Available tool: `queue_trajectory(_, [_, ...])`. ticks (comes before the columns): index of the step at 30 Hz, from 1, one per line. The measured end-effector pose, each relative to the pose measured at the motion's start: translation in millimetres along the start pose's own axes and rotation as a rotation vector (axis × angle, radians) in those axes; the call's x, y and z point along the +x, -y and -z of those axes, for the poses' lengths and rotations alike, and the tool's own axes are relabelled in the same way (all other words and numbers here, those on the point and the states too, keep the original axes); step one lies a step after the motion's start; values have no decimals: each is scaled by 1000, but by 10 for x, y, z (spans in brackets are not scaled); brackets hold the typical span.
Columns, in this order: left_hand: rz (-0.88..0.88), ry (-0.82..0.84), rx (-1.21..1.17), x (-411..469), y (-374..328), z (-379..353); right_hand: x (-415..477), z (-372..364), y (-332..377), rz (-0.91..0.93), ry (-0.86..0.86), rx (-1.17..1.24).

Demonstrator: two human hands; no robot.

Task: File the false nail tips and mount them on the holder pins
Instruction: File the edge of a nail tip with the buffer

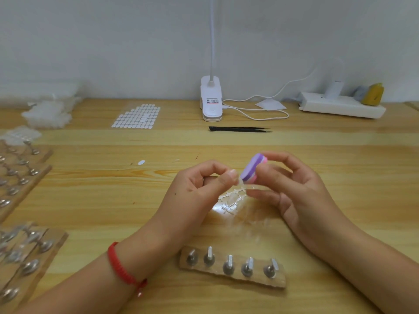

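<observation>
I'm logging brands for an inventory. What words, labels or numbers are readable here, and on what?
Clip lamp label: black and red print, too blurred to read.
White adapter on the power strip: faint dark mark, too small to read.
Buffer block, pin holder: no print shows.
Nothing can be quoted.

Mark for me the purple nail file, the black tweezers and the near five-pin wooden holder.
purple nail file (pixel 249 169): head view, on its purple face.
black tweezers (pixel 238 129): head view, mid-length of the arms.
five-pin wooden holder (pixel 280 278): head view, bare wood at its right end.
</observation>
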State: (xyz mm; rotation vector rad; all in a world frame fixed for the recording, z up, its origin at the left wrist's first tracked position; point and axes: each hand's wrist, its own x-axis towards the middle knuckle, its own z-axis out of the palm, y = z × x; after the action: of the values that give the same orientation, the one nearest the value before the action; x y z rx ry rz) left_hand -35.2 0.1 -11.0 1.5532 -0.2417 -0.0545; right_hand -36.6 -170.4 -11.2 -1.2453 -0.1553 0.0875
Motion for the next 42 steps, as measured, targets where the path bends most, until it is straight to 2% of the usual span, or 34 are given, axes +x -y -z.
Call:
queue_trajectory(4, [4, -22, -31, 12, 3, 6, -15, -31, 3, -22, 103, -94])
queue_trajectory(8, [-6, -10, -5, -1, -5, -5, 2, 22, 19, -29, 14, 1])
queue_trajectory(12, [-7, -26, -32, 7, -10, 5, -19, -22, 12, -39, 137, -109])
queue_trajectory(15, [-40, -7, -2, 2, -5, -19, 7, 16, 7, -33, 46, -22])
queue_trajectory(19, [-38, -15, -25, 6, 4, -11, 4, 0, -8, -51, 105, -85])
queue_trajectory(23, [-68, 51, -17, -14, 6, -23, 12, 14, -7, -51, 37, -25])
queue_trajectory(28, [-64, -24, -40, 1, 7, -3, 6, 20, -3, -100, 139, -80])
queue_trajectory(31, [-65, -73, -51, 8, 17, 3, 19, 47, -9, -106, 126, -59])
queue_trajectory(34, [-72, -24, -42, -4, 12, -18, 27, 53, -20, -82, 96, -38])
queue_trajectory(36, [-79, -20, -39, -8, 12, -25, 22, 48, -20, -81, 133, -54])
queue_trajectory(39, [-73, -96, -64, 18, 21, 5, 14, 34, -5, -106, 174, -68])
queue_trajectory(42, [-72, -107, -85, 27, 26, 14, 30, 44, -9, -109, 107, -9])
